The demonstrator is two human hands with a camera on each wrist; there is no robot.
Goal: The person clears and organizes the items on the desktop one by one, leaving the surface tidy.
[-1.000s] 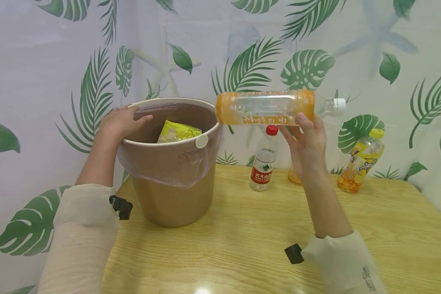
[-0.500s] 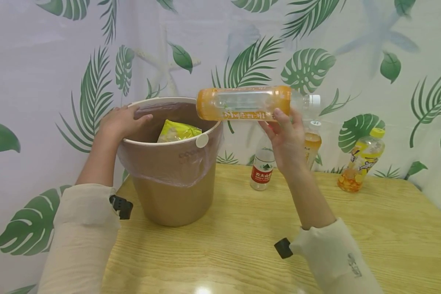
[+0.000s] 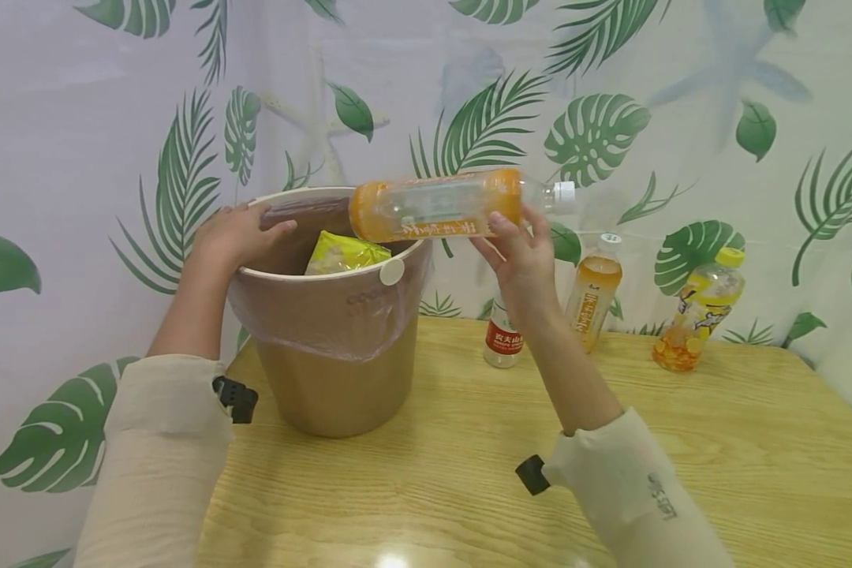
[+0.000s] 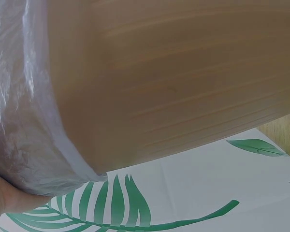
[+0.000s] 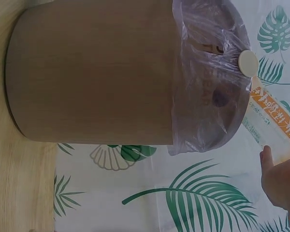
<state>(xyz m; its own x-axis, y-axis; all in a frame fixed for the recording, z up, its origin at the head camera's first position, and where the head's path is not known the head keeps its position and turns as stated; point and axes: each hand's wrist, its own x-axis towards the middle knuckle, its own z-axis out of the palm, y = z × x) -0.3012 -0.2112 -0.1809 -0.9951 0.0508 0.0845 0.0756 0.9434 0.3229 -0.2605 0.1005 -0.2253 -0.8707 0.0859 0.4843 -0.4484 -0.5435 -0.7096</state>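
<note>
My left hand (image 3: 229, 237) grips the left rim of a brown trash bin (image 3: 334, 371) lined with a clear plastic bag (image 4: 19, 96); its thumb reaches over the inside. My right hand (image 3: 527, 272) holds a clear plastic drink bottle (image 3: 433, 209) with orange label bands and a white cap, near its capped end. The bottle lies almost level in the air, its base over the bin's right rim. Inside the bin is a yellow snack packet (image 3: 344, 254). In the right wrist view, the bottle (image 5: 275, 116) shows beside the bin's rim, partly cut off.
On the wooden table (image 3: 426, 457), a red-labelled water bottle (image 3: 502, 339) stands partly behind my right hand. An orange drink bottle (image 3: 596, 292) and a yellow-capped bottle (image 3: 699, 312) stand farther right. A leaf-patterned covering (image 3: 483, 47) rises behind the table.
My right hand has carried the drink bottle leftward, from beside the bin to over its right rim. The orange drink bottle behind has come into view. My left hand stays put.
</note>
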